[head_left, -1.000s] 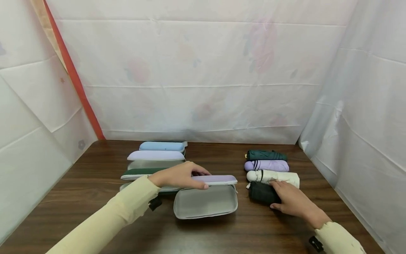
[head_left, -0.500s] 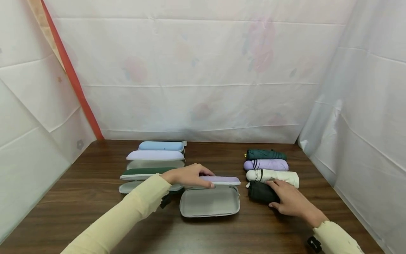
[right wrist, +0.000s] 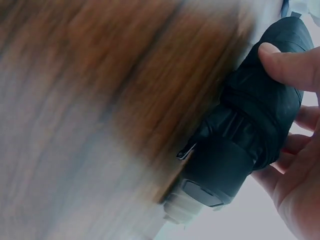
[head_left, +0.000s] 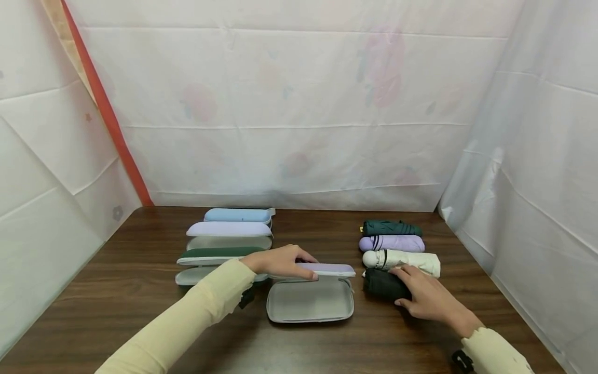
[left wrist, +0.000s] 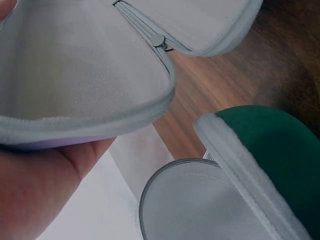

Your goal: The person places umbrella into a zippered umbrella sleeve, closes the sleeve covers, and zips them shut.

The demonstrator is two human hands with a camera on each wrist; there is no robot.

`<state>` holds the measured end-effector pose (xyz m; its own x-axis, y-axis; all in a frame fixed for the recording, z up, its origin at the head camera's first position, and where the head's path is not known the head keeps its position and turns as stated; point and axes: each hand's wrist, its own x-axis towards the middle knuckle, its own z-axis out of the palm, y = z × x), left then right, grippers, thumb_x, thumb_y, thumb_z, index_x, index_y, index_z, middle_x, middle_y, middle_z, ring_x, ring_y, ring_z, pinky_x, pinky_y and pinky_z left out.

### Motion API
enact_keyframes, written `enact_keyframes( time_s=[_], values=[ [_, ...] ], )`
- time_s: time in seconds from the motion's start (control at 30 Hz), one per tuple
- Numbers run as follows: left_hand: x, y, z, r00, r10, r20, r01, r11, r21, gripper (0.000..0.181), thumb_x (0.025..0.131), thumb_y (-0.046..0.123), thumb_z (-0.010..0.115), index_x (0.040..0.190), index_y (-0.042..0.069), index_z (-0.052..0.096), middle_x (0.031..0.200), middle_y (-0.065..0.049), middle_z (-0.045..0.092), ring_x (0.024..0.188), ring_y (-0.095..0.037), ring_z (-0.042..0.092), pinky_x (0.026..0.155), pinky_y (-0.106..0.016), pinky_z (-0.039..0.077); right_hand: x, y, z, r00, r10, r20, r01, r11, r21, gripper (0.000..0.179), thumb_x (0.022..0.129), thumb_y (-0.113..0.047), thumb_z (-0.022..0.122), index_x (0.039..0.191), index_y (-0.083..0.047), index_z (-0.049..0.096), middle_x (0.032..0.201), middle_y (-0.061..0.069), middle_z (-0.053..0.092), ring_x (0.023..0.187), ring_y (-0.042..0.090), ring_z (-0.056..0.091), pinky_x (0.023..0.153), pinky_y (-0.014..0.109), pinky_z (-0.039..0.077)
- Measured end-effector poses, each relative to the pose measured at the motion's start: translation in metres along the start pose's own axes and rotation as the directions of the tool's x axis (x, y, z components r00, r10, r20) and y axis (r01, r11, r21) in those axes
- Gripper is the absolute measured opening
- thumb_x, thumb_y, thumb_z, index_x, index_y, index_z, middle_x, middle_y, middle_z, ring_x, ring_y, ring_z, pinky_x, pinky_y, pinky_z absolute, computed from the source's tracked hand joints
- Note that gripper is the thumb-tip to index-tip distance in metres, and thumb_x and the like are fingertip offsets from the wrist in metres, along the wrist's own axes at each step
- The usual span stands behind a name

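Note:
My left hand (head_left: 280, 261) holds the raised lid of an unzipped purple zip case (head_left: 310, 301), thumb on the near side of the lid. In the left wrist view, the grey lining of the case (left wrist: 90, 55) faces the camera, with a zip pull at its corner. The inside has nothing in it. On the right, my right hand (head_left: 427, 296) grips a black folded umbrella (head_left: 383, 284) lying in front of a white folded umbrella (head_left: 406, 261). The right wrist view shows my thumb on one side of the black umbrella (right wrist: 250, 120) and fingers behind it.
Behind my left arm stand a green case (head_left: 210, 254) and a lavender case (head_left: 229, 228), both unzipped, and a light blue case (head_left: 238, 215). A lilac umbrella (head_left: 397, 243) and a dark green umbrella (head_left: 392, 228) lie at the back right. White sheeting (head_left: 299, 104) surrounds the table.
My left hand has shifted right with the purple case, mostly in the first half second. My right hand and the black umbrella have barely moved, slightly to the left.

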<state>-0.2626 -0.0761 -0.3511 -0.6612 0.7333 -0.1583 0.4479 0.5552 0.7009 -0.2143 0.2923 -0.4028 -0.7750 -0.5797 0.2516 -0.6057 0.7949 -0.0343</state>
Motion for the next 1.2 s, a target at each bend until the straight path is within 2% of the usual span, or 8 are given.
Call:
enact_keyframes(
  time_s=[0.27,0.43,0.63,0.73,0.9,1.2],
  values=[
    [0.002,-0.003,-0.001,1.0,-0.027,-0.001,0.027,0.999,0.034,0.052,0.088,0.039,0.063,0.129,0.008,0.059,0.115,0.002,0.065,0.093,-0.004,0.058,0.083,-0.028,0.046,0.004,-0.011,-0.013,0.994,-0.094,-0.056,0.092,0.995,-0.036,0.066,0.069,-0.025,0.085,0.124,-0.001,0.057,0.11,0.011,0.058,0.098,0.026,0.059,0.08,0.046,0.049],
    [0.003,-0.002,-0.002,0.999,-0.045,0.0,0.045,0.998,0.05,0.054,0.089,0.041,0.062,0.131,0.008,0.058,0.12,0.0,0.063,0.101,-0.006,0.058,0.087,-0.03,0.046,0.008,-0.023,-0.025,0.99,-0.132,-0.052,0.131,0.991,-0.025,0.067,0.068,-0.026,0.085,0.124,-0.003,0.058,0.111,0.007,0.057,0.097,0.021,0.058,0.078,0.043,0.049],
    [0.006,-0.001,-0.002,0.998,-0.062,0.003,0.062,0.997,0.056,0.054,0.089,0.043,0.062,0.131,0.009,0.058,0.124,0.0,0.061,0.108,-0.009,0.056,0.09,-0.032,0.044,0.011,-0.037,-0.033,0.973,-0.219,-0.071,0.219,0.976,-0.012,0.068,0.065,-0.026,0.086,0.123,-0.007,0.058,0.112,0.002,0.056,0.099,0.016,0.056,0.078,0.04,0.049],
    [0.008,-0.002,-0.001,0.998,-0.062,0.008,0.061,0.997,0.052,0.055,0.089,0.043,0.061,0.131,0.009,0.058,0.125,0.0,0.06,0.109,-0.009,0.056,0.09,-0.032,0.044,0.011,-0.043,-0.035,0.968,-0.239,-0.078,0.239,0.971,-0.01,0.069,0.064,-0.027,0.087,0.124,-0.008,0.058,0.11,0.001,0.056,0.097,0.015,0.055,0.077,0.04,0.049],
    [0.01,-0.004,0.0,0.998,-0.063,0.012,0.063,0.997,0.038,0.056,0.089,0.043,0.061,0.132,0.008,0.057,0.124,-0.001,0.061,0.106,-0.008,0.057,0.088,-0.031,0.045,0.015,-0.058,-0.036,0.966,-0.255,-0.042,0.255,0.967,-0.001,0.069,0.067,-0.027,0.085,0.127,-0.008,0.056,0.11,0.001,0.055,0.096,0.015,0.055,0.078,0.039,0.049],
    [0.014,-0.007,0.004,0.999,-0.048,0.008,0.048,0.999,0.002,0.056,0.089,0.044,0.061,0.131,0.006,0.057,0.123,-0.002,0.062,0.107,-0.009,0.057,0.088,-0.031,0.046,0.032,-0.091,-0.025,0.95,-0.311,0.02,0.311,0.95,-0.007,0.068,0.076,-0.032,0.08,0.133,-0.005,0.053,0.118,0.005,0.057,0.105,0.017,0.055,0.085,0.038,0.048]
  ],
)
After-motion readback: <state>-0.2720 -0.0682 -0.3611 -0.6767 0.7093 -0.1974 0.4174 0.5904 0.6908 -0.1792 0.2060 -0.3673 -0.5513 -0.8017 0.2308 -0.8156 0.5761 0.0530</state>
